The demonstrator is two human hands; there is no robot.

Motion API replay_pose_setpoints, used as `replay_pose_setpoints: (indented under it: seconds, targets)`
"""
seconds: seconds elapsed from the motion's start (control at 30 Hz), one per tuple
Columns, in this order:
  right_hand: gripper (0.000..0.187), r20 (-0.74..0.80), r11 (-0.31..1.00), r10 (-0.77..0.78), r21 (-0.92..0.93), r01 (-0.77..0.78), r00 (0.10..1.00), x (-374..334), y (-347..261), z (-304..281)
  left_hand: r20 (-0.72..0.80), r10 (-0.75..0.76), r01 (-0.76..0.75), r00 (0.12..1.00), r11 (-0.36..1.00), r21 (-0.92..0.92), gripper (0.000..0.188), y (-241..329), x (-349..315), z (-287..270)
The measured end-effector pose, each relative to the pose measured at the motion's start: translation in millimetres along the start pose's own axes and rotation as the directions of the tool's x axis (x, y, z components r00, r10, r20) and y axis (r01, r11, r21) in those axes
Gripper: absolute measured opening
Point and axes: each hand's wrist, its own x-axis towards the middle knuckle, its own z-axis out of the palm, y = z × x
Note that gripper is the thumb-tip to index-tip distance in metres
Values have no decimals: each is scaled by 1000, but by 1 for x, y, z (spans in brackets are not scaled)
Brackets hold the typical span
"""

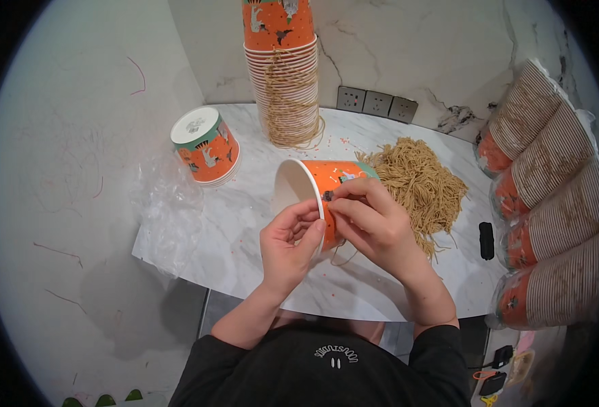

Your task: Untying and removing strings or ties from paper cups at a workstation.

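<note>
Cup in hand: an orange paper cup point(316, 186) lies on its side, open mouth to the left, held up over the middle of the table.
Left hand: the left hand point(287, 245) is at the cup's rim, fingers curled and pressed close, thumb against the rim.
Right hand: the right hand point(371, 220) is on the cup's side, fingertips pinching a small dark bit at the rim. A thin string point(343, 256) hangs in a loop just under the cup.
What could go wrong: the string may slip out if the pinch gets loose. The rim may bend or tear if the fingers squeeze too hard. The cup is in the air, so it could drop on the table.
String pile: a big heap of tan strings point(418, 183) sits just right of the cup.
Tall stack: a tall stack of cups point(282, 68) with strings hanging stands behind the cup.
Short stack: a short upside-down cup stack point(206, 146) sits left of the cup, with a clear plastic bag point(167, 203) beside it.
Bagged cups: wrapped cup sleeves point(550, 203) lean far right of the cup.
Table: a white marble table point(245, 244), with tiny red specks on it.
Room: marble wall behind with wall sockets point(376, 104), and a pale floor to the left.
</note>
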Motion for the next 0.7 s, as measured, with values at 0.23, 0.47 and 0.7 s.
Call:
replay_pose_setpoints:
  seconds: [0.23, 0.47, 0.7]
  targets:
    - [21, 48, 992, 80, 90, -84, 996, -2, 8, 5, -60, -215, 205, 975, 968, -148, 27, -8, 2, -5]
    - [19, 90, 965, 117, 227, -134, 989, -2, 17, 19, -39, -399, 349, 916, 842, -412, 21, -28, -1, -11]
    - [19, 111, 984, 80, 150, -96, 991, -3, 11, 15, -59, -371, 327, 927, 874, -359, 24, -16, -6, -6]
